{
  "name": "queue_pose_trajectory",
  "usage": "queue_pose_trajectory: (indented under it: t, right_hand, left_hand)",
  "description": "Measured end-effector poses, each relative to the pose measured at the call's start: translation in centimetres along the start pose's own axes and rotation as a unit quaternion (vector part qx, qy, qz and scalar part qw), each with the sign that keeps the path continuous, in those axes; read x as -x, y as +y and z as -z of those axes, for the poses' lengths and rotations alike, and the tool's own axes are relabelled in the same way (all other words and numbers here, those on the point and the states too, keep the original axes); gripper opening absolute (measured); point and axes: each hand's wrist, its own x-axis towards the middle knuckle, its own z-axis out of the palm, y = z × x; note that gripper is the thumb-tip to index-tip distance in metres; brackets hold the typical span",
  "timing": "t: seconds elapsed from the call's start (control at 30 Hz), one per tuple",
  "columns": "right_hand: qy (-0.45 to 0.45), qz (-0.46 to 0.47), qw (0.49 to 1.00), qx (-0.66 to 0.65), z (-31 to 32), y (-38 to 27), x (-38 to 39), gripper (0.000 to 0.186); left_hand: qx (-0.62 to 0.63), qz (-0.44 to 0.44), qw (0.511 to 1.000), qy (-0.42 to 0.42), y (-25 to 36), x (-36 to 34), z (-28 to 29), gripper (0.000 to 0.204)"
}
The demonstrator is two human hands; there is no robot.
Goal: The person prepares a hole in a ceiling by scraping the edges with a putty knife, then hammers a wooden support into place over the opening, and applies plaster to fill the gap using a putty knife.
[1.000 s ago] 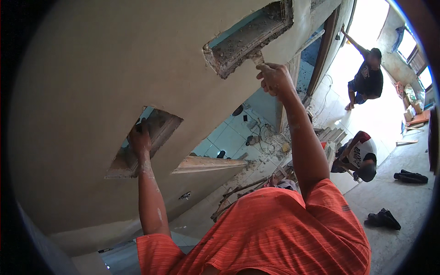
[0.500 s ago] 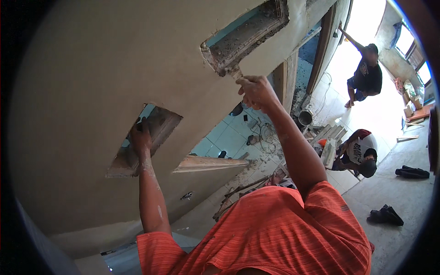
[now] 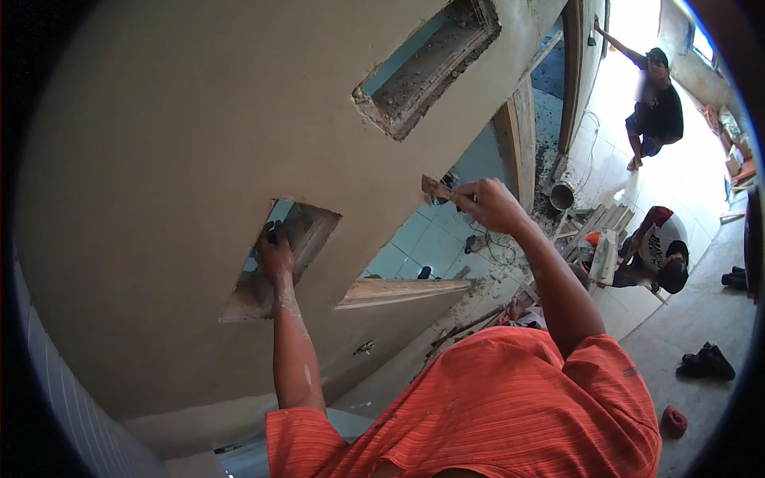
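A plastered wall (image 3: 183,159) with two rectangular openings fills the left and middle. My left hand (image 3: 276,259) reaches into the lower opening (image 3: 312,233), its fingers bent over the edge; the dark fingertips are partly hidden in shadow. My right hand (image 3: 492,205), arm stretched out, is closed around the handle of a putty knife (image 3: 435,189). Its short flat blade, smeared brownish, points left toward the wall's edge. The upper opening (image 3: 426,72) has rough, crumbly edges and loose debris on its ledge.
A wooden frame (image 3: 402,291) juts out below the wall. A bucket (image 3: 562,196), boards (image 3: 607,225), cables and rubble lie on the tiled floor far below. One person (image 3: 660,111) stands at the back right; another person (image 3: 665,251) is bent over beside the boards. Dark shoes (image 3: 706,362) lie at right.
My right hand has drawn the putty knife back from the upper opening, down and to the right. My left hand stays at the lower opening. The whole view has shifted slightly.
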Motion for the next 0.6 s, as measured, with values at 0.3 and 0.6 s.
queue_pose_trajectory:
  t: [0.3, 0.6]
  right_hand:
    - [0.29, 0.109, 0.935, -0.171, 0.7, -9.2, -8.2, 0.031]
    - [0.17, -0.102, 0.907, -0.371, -1.2, -6.5, -9.9, 0.034]
  left_hand:
    - [0.026, -0.025, 0.999, 0.004, -2.4, -0.4, -0.3, 0.045]
    - [0.026, 0.004, 0.999, -0.018, 0.5, 0.3, 0.5, 0.046]
